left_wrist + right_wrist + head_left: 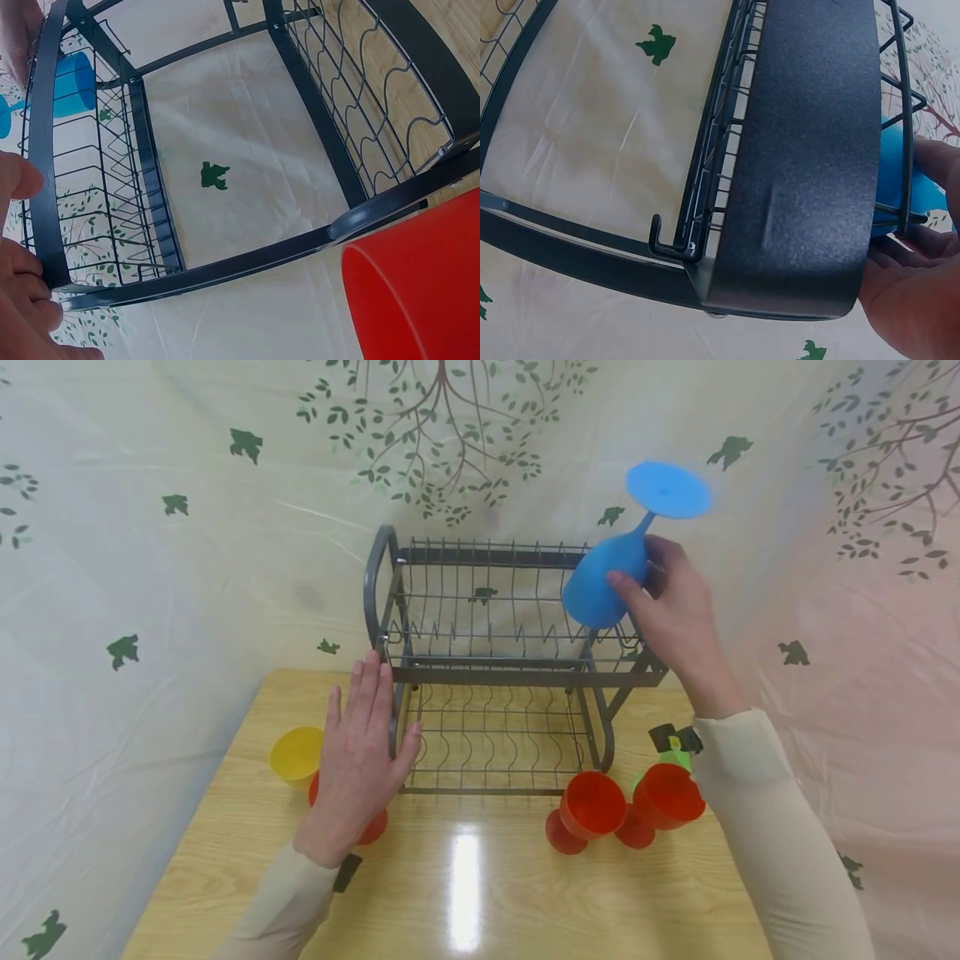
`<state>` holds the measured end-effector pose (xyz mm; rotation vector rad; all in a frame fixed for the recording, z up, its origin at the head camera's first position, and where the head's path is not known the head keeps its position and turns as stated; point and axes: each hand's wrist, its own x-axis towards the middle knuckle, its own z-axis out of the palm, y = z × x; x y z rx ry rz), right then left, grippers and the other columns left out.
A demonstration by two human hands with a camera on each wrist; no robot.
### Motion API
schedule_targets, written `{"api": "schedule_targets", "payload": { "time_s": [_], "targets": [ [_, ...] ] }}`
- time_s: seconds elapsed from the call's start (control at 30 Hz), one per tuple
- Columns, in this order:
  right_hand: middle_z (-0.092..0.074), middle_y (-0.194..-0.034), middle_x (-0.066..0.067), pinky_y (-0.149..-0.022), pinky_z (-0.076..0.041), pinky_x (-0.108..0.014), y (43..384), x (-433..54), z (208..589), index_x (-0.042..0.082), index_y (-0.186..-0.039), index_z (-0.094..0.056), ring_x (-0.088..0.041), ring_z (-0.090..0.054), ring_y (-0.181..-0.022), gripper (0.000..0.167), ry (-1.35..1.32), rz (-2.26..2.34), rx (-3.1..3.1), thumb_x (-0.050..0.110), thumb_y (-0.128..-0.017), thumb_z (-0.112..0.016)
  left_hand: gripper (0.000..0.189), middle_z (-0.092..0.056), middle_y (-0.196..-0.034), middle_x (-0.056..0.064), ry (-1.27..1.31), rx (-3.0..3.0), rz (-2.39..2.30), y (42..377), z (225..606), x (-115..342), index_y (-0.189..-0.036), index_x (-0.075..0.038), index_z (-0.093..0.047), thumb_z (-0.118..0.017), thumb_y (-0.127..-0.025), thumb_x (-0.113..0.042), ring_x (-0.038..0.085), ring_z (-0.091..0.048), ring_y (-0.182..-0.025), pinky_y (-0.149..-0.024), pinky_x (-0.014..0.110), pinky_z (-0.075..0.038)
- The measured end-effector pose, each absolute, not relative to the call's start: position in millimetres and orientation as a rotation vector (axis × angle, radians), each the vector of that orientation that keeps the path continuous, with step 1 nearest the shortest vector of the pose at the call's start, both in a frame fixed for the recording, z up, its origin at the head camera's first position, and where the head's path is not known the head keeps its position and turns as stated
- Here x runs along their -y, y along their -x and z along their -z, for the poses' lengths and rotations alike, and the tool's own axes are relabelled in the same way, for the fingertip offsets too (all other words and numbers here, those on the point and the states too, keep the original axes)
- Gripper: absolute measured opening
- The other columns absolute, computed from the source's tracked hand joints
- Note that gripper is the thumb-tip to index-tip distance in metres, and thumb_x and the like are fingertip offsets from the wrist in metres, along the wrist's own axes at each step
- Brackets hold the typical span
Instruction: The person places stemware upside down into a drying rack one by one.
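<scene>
My right hand (678, 610) holds a blue plastic goblet (603, 581) by its bowl, thumb on the near side. The goblet is tilted, its foot up and its mouth down, over the right end of the upper tier of a black two-tier dish rack (525, 677). Through the rack's wires, the right wrist view shows part of the blue bowl (891, 176). My left hand (356, 760) lies with straight fingers along the rack's left side, fingertips at the upper front rail. Below that hand a red goblet (373, 828) is mostly hidden.
Two red goblets (592, 804) (670, 797) stand at the rack's front right. A green item (677, 759) shows behind them, partly covered by my sleeve. At the left is a yellow cup (295, 756). A leaf-patterned sheet (300, 527) hangs behind the wooden table (405, 902).
</scene>
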<state>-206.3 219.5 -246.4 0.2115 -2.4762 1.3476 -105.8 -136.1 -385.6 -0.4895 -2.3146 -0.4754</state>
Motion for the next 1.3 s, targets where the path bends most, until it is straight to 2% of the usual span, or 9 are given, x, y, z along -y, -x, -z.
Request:
{"api": "schedule_targets", "payload": {
  "time_s": [0.5,0.8,1.3],
  "targets": [
    [-0.034,-0.164,-0.021,-0.116,-0.038,-0.058,211.1,-217.3,245.3,0.001,-0.161,-0.027,-0.043,-0.038,-0.147,0.073,-0.272,-1.261,2.604,0.031,-0.104,-0.062,0.075,-0.024,-0.168,0.023,0.491,2.341,0.478,103.8,383.8,135.8,-0.159,0.007,-0.028,-0.045,-0.102,-0.04,0.032,-0.017,-0.158,-0.123,0.064,-0.019],
    [-0.034,-0.162,-0.025,-0.115,-0.038,-0.061,214.6,-217.2,246.9,-0.001,-0.16,-0.026,-0.045,-0.038,-0.146,0.072,-0.299,-1.212,2.649,0.028,-0.105,-0.061,0.076,-0.022,-0.169,0.021,0.496,2.344,0.485,103.8,383.8,136.1,-0.158,0.007,-0.03,-0.051,-0.099,-0.035,0.032,-0.017,-0.158,-0.123,0.064,-0.019],
    [-0.037,-0.159,-0.028,-0.114,-0.038,-0.063,216.9,-215.2,245.2,-0.003,-0.16,-0.025,-0.046,-0.04,-0.145,0.075,-0.263,-1.101,2.723,0.036,-0.105,-0.057,0.074,-0.025,-0.168,0.022,0.501,2.326,0.481,104.1,383.4,136.5,-0.157,0.008,-0.032,-0.048,-0.101,-0.037,0.033,-0.018,-0.157,-0.122,0.065,-0.021]
  ]
}}
